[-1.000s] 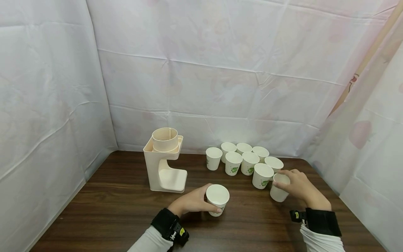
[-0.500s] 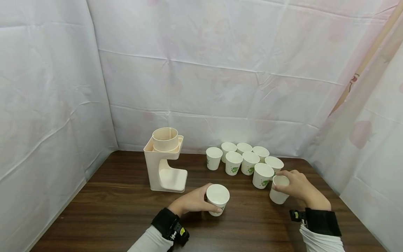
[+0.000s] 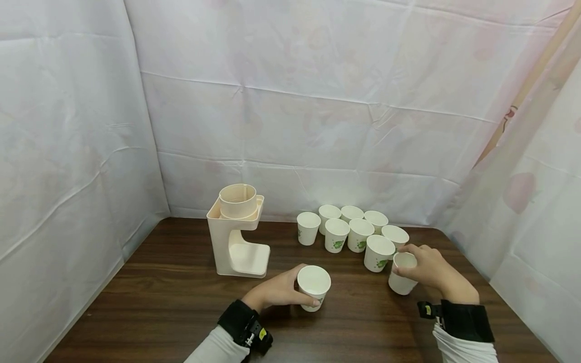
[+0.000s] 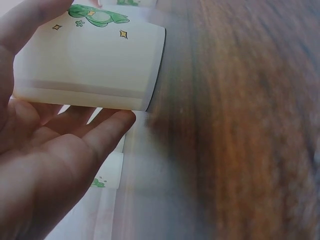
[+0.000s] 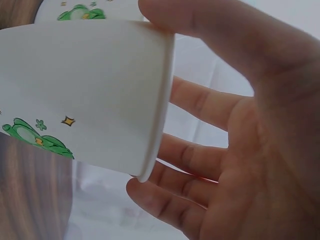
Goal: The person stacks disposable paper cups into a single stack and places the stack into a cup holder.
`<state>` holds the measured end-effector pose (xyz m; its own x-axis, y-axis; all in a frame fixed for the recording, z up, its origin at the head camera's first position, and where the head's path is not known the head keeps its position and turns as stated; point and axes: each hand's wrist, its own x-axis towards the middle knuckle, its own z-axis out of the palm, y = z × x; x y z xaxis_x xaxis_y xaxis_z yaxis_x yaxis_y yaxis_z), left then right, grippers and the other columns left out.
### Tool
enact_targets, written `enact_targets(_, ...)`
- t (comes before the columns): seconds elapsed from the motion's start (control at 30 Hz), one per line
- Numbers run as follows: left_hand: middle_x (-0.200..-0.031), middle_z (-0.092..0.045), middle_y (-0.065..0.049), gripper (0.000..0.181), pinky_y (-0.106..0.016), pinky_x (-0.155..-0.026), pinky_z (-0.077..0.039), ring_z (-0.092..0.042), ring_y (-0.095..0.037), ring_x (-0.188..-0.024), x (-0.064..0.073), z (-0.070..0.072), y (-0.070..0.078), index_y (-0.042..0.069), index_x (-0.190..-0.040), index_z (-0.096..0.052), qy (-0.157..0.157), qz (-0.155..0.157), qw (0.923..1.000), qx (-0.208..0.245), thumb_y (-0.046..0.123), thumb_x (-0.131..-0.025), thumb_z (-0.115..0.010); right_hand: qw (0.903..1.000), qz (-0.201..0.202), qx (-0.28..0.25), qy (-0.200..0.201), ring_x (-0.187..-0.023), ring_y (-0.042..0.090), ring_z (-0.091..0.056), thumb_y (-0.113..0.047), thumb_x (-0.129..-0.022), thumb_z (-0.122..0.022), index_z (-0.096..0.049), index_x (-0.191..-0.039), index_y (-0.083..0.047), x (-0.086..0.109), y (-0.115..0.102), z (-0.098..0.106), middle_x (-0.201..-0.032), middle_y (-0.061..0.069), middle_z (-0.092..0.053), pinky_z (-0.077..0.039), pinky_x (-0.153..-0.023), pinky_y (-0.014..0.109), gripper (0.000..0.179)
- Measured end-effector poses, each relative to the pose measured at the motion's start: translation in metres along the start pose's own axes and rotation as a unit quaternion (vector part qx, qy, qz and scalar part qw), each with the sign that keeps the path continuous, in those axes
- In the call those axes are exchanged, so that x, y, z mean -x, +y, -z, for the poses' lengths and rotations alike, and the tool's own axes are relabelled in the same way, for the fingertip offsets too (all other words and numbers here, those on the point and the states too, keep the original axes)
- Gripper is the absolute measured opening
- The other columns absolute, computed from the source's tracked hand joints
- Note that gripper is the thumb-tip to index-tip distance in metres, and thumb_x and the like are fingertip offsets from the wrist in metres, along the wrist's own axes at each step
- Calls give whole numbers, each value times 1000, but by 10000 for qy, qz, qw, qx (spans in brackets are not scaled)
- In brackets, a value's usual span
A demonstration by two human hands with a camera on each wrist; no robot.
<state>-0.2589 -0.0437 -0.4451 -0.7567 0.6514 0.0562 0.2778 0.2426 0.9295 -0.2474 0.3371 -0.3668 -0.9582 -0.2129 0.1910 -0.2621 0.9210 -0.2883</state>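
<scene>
At the middle front of the dark wooden table, my left hand (image 3: 282, 290) grips a white paper cup (image 3: 313, 282) from its left side. In the left wrist view this paper cup (image 4: 95, 60) shows a green print, with thumb and fingers on both sides of it. My right hand (image 3: 428, 267) holds another paper cup (image 3: 401, 280) by its rim at the right of the table. The right wrist view has that cup (image 5: 90, 90) close up, with a thumb and fingers about its rim. Both cups stand upright with their mouths up.
Several more white paper cups (image 3: 337, 234) are grouped at the back right, beside the right hand. A cream plastic stand (image 3: 222, 242) with a round cup-like top (image 3: 238, 209) is at the back left. White curtains (image 3: 290, 126) enclose the table (image 3: 181, 312).
The cup in my right hand has tipped or shifted very slightly, and its rim sits a touch lower. My left hand and its cup have stayed put.
</scene>
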Motion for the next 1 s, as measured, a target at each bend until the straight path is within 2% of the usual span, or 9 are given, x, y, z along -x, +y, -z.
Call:
enact_targets(0.2,-116,-64,7,64,-35,-99,-42,-57,-11,-111,0,1,1,17,-134,-51,-33,-7,10000,-4,19,-80,-85,9998,156,-74,66,-95,42,-58,-39,-81,-82,-66,-122,1,2,-11,6,-107,27,-61,-48,-69,49,59)
enact_targets(0.43,-116,-64,6,63,-35,-99,-42,-58,-11,-112,1,1,2,15,-133,-51,-81,7,9999,113,17,-80,-85,9992,367,-99,78,-102,48,-56,-37,-84,-80,-65,-124,1,4,-24,12,-112,30,-60,-49,-70,50,58)
enact_targets(0.67,-117,-64,5,63,-35,-99,-42,-58,-12,-112,1,1,2,14,-134,-51,-96,35,9998,184,17,-80,-85,9989,443,-43,131,-103,49,-56,-36,-84,-81,-64,-125,2,5,-27,15,-113,31,-60,-50,-71,52,58)
enact_targets(0.83,-117,-64,5,63,-35,-99,-42,-58,-12,-112,1,1,3,13,-134,-51,-93,61,9997,205,16,-80,-85,9977,579,-111,336,-101,46,-57,-37,-84,-80,-65,-124,-1,6,-34,16,-111,26,-62,-48,-71,48,56)
enact_targets(1.0,-118,-63,4,64,-35,-99,-42,-58,-12,-112,0,1,1,12,-135,-50,-107,42,9997,201,16,-81,-84,9937,887,-259,633,-100,39,-57,-35,-85,-80,-67,-123,-4,6,-46,20,-111,20,-65,-45,-73,45,52)
